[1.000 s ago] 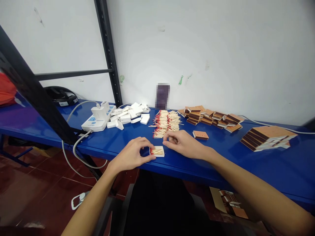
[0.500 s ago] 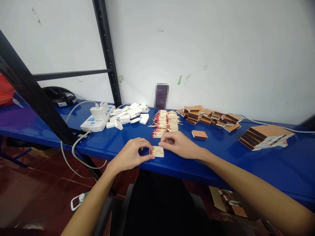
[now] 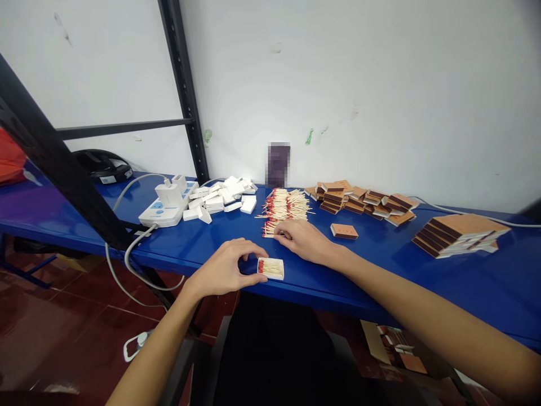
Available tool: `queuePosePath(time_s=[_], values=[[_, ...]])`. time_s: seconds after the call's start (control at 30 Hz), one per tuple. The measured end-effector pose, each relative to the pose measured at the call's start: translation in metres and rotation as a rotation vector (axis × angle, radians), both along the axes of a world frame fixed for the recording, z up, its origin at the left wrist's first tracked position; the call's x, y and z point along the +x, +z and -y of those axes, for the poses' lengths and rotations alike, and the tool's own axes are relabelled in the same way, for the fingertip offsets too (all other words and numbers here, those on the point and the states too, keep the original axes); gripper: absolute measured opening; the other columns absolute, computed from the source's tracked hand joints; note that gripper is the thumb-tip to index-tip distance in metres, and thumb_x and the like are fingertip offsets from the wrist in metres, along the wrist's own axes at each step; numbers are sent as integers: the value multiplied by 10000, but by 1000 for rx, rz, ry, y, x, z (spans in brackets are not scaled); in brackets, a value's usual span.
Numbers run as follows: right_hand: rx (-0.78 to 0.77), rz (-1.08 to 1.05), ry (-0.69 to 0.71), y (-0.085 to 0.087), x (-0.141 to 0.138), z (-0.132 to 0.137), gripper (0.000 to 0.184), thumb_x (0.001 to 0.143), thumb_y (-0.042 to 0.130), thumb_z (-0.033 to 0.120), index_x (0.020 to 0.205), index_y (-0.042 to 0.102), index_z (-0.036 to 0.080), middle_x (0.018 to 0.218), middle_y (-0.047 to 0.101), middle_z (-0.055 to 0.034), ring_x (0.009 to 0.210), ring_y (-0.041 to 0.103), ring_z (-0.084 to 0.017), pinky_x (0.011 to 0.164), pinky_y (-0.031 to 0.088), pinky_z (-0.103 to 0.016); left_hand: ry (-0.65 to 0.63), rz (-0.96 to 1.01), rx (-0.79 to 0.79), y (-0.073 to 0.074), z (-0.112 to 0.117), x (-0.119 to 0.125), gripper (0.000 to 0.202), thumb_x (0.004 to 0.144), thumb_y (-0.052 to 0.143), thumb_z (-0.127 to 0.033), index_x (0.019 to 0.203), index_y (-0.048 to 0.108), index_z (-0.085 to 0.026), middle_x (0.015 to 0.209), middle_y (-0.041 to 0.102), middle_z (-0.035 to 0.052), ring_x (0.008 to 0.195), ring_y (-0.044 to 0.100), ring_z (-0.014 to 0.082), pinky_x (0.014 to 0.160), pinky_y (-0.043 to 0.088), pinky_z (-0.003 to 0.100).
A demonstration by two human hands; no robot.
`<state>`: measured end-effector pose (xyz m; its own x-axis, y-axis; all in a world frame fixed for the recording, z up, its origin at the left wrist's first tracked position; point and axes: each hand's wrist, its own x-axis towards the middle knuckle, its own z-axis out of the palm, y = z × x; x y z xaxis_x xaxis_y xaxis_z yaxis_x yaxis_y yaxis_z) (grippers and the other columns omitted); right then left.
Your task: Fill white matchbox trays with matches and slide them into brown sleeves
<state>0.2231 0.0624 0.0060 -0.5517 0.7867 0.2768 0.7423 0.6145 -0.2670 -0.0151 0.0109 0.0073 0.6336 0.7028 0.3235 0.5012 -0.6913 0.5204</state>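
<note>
A small white matchbox tray [image 3: 271,268] with red-tipped matches in it lies near the front edge of the blue table [image 3: 203,242]. My left hand [image 3: 226,268] curls round the tray's left end, thumb and forefinger pinching it. My right hand [image 3: 301,239] has its fingers bent down on the near edge of the loose match pile [image 3: 285,207]; whether it holds any matches is hidden.
A heap of empty white trays [image 3: 222,198] lies beside a white power strip [image 3: 167,207] with cables. Brown matchbox sleeves [image 3: 359,201] are spread at the back, one single sleeve [image 3: 344,231] nearer, a stack [image 3: 459,234] at the right. A black shelf post [image 3: 186,96] stands at the left.
My right hand has gone from the tray up to the edge of the match pile. The left hand stays on the tray, which has shifted slightly nearer.
</note>
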Motion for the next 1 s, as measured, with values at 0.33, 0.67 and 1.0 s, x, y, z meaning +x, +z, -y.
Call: queuePosePath(time_s=[0.33, 0.67, 1.0], values=[[1, 47, -22, 4, 7, 22, 136, 926, 550, 282, 910, 651, 192, 798, 618, -27, 720, 542, -153, 656, 345, -274, 0, -5, -3, 2, 1, 1, 298, 800, 742, -406, 1033, 687, -229, 994, 698, 22, 787, 575, 165, 763, 465, 317], [9, 42, -16, 3, 10, 28, 187, 946, 525, 336, 993, 655, 209, 983, 637, -68, 861, 581, -191, 714, 395, -297, -3, -12, -2, 2, 0, 1, 305, 795, 753, -407, 1030, 684, -224, 986, 697, 26, 782, 571, 166, 758, 463, 314], [-153, 42, -30, 5, 8, 23, 90, 887, 542, 246, 867, 614, 194, 821, 609, -27, 738, 533, -154, 636, 344, -270, 1, 6, -2, 0, 0, 0, 283, 795, 757, -386, 1020, 679, -233, 958, 689, 8, 775, 569, 158, 756, 454, 303]])
